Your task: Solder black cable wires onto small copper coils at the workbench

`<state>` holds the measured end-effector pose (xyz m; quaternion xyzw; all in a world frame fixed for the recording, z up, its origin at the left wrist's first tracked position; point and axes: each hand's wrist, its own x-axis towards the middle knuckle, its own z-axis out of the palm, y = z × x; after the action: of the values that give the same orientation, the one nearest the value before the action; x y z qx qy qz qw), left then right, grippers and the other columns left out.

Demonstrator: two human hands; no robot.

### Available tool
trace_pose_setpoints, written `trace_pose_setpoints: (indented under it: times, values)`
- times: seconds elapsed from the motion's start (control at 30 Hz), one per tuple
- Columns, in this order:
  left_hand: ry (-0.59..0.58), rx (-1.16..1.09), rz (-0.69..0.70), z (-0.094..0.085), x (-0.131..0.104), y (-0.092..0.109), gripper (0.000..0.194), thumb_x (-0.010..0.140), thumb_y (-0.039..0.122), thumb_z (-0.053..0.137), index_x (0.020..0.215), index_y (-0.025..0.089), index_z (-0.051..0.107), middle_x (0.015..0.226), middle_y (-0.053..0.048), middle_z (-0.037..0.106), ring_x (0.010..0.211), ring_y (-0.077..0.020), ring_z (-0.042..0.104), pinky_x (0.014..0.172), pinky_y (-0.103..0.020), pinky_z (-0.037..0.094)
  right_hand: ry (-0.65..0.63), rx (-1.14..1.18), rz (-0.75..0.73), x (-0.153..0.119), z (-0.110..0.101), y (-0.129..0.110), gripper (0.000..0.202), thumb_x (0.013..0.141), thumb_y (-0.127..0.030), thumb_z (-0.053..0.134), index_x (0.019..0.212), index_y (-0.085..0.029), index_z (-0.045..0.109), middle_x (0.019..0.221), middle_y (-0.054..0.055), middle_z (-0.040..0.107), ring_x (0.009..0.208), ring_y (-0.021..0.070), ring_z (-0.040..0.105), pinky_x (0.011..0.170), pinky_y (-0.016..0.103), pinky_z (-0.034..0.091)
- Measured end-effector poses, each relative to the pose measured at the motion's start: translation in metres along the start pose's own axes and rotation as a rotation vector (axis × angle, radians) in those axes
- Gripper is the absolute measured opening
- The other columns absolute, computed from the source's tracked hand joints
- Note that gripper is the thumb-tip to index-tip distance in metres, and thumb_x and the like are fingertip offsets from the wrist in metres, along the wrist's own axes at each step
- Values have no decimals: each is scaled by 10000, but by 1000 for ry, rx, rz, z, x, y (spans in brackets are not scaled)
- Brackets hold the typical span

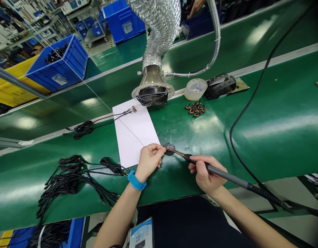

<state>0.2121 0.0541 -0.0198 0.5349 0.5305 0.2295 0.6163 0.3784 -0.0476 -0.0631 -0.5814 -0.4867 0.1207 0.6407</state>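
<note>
My right hand [209,174] is closed around the grey handle of a soldering iron [226,175]. The iron's tip rests at a small round black dish [169,149] on the green bench. At the dish's left edge, my left hand [150,160] pinches with thumb and forefinger. A thin solder wire [97,93] slants down from the upper left into that hand. Small copper-coloured bits show at the fingertips, too small to make out. White paper [131,137] lies beneath and behind the left hand, bearing cable ends and a small copper-wound ring [134,109].
Black cables [68,175] are heaped at the left. A fume duct [153,86] hangs above the bench. Wound ring coils [196,109], a round tub [195,89] and a black metal holder [221,86] stand behind. The iron's cord [234,137] loops at right. Blue bins [63,65] stand beyond.
</note>
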Motion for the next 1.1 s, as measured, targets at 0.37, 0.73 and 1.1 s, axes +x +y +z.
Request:
trace_pose_setpoints:
  times: [0.37,0.73,1.1]
  values:
    - [-4,-3,0,0,-1,1,271,821,403,668,775,137,646,459,47,494,388,-77,448,381,-177,377,73,48,28,1,2,0,155,925,-222,570,918,-196,722,588,-19,649,436,130,593,439,275,509]
    - [-4,2,6,0,0,1,273,818,406,667,775,137,647,452,50,486,388,-75,438,380,-173,361,34,25,26,0,2,3,153,935,-204,565,972,-204,713,616,-20,659,458,129,607,476,281,533]
    - [-5,24,28,0,0,2,271,832,409,648,804,140,636,468,55,481,392,-74,434,381,-173,360,-151,-26,-115,19,16,-9,291,925,-111,589,1177,-242,652,890,26,729,726,150,701,683,307,592]
